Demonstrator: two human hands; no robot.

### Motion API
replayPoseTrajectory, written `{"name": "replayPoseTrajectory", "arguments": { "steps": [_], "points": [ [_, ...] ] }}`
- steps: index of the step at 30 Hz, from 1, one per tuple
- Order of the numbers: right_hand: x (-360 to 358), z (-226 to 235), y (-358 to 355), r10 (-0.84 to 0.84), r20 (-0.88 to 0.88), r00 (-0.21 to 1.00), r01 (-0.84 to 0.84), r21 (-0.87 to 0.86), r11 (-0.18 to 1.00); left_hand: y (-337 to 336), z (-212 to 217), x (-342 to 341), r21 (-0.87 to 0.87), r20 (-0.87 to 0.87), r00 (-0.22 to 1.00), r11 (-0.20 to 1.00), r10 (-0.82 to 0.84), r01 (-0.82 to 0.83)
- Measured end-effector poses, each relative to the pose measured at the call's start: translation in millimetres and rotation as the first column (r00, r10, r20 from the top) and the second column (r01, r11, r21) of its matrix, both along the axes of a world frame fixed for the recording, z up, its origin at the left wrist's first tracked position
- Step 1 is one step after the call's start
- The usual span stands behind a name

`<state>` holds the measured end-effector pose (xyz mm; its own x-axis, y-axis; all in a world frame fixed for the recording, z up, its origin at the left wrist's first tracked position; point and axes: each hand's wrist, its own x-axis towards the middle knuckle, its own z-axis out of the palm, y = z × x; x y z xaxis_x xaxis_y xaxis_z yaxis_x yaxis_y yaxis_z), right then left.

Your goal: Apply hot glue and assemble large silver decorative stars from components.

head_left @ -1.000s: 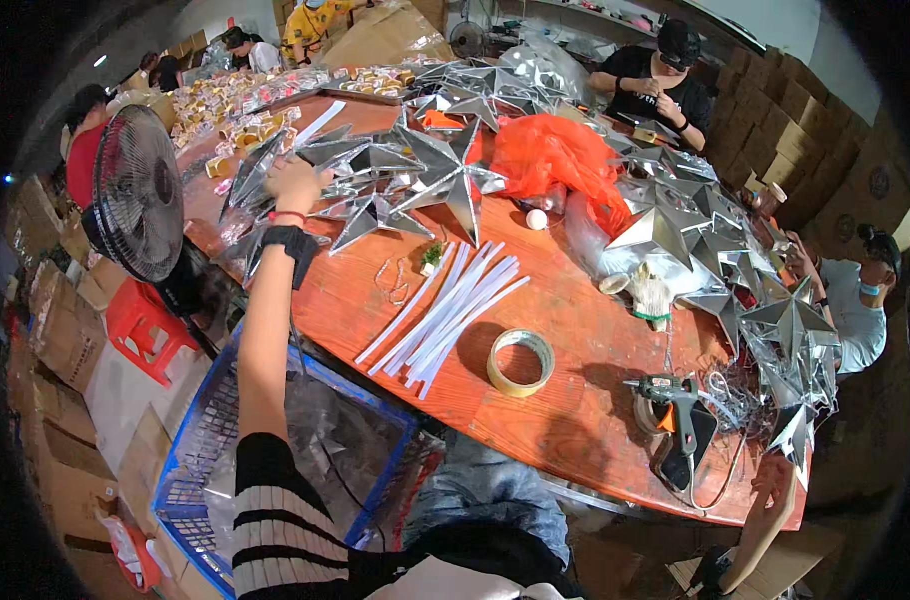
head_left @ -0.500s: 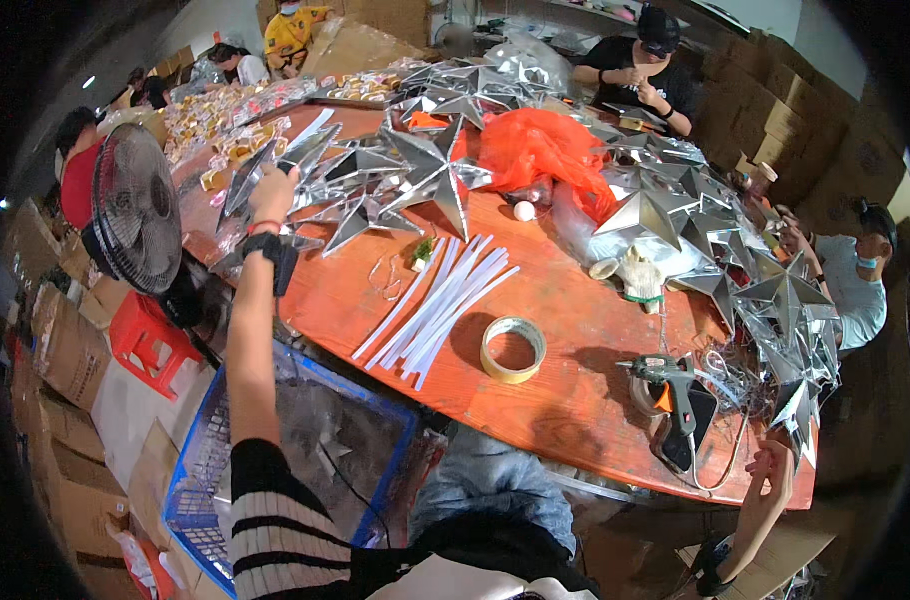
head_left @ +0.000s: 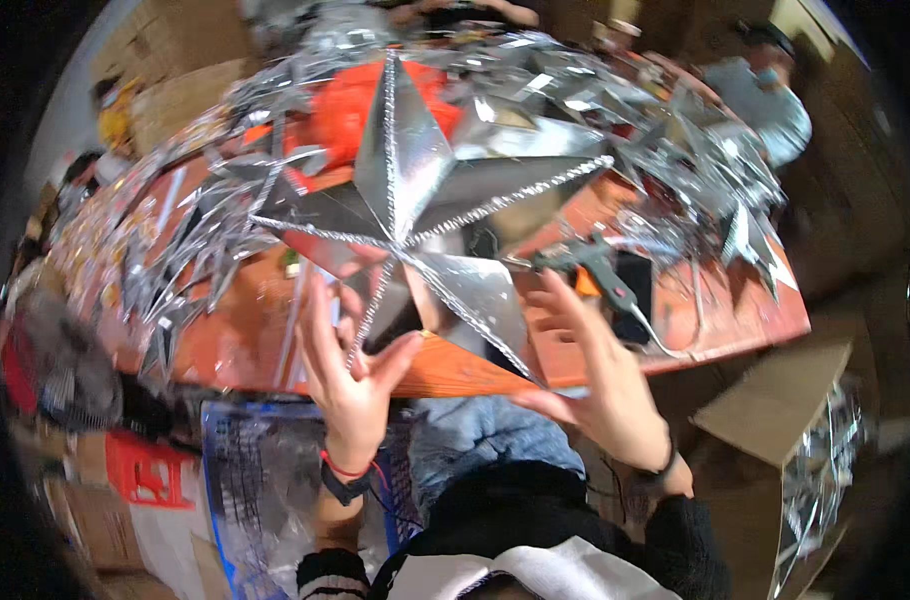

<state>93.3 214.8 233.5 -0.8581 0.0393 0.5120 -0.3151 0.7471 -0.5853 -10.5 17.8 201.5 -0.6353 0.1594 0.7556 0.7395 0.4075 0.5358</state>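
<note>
A silver five-pointed star (head_left: pixel 415 190) with braided trim along its ridges is raised over the table's front edge, facing me. My left hand (head_left: pixel 350 380) holds it by the lower left point, thumb in front and fingers partly behind. Beside the lower right point is my right hand (head_left: pixel 605 385), fingers spread and thumb close to the tip; contact there is hard to make out. Just beyond that hand, a grey-green glue gun (head_left: pixel 610 275) lies next to a dark flat slab (head_left: pixel 635 295). The star hides much of the middle of the table.
More silver stars (head_left: pixel 690 160) are heaped along the orange table (head_left: pixel 250 345), around a red plastic bag (head_left: pixel 340 115). A co-worker (head_left: pixel 765 100) sits at far right. An open cardboard box (head_left: pixel 775 400) stands at right; a blue crate (head_left: pixel 220 480), fan (head_left: pixel 70 365) and red stool (head_left: pixel 140 470) stand at left.
My left hand has come back from the pile at far left with a star. My right hand has risen from the table's right corner to beside it. The view has shifted.
</note>
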Motion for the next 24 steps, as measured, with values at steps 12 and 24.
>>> {"name": "replayPoseTrajectory", "arguments": {
  "steps": [12,24],
  "points": [
    [136,9,125,-0.944,-0.131,0.302,0.925,-0.2,0.324,97,-12,50,0.064,0.131,0.895,0.905,-0.426,0.421],
    [402,-8,434,-0.996,0.081,-0.037,0.94,-0.335,-0.062,6,-28,-45,0.2,0.104,0.989,0.977,-0.101,0.079]
  ]
}}
